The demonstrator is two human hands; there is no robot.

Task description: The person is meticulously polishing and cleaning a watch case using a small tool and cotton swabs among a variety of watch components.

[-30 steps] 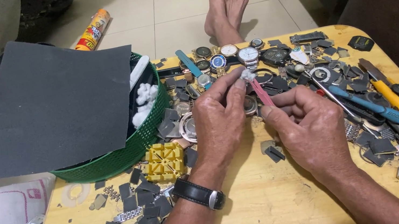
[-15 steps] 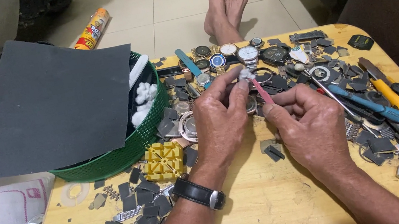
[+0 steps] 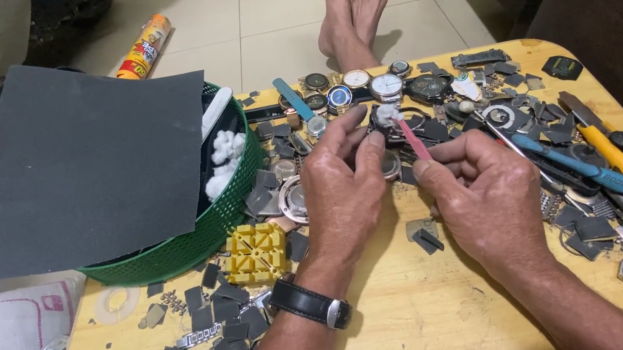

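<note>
Two hands work together above the table (image 3: 440, 323). Left hand (image 3: 343, 186) pinches a small watch part (image 3: 389, 163) between thumb and fingers. Right hand (image 3: 487, 199) grips a pink stick (image 3: 414, 140), its white tip just above the part. Blue pliers (image 3: 574, 163) lie just right.

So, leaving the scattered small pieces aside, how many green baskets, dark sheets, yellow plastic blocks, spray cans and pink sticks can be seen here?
green basket: 1
dark abrasive sheet: 1, lying over the basket
yellow plastic block: 1
spray can: 1, on the floor
pink stick: 1, in the right hand, its tip at the small part pinched by the left hand
Total: 5
</note>
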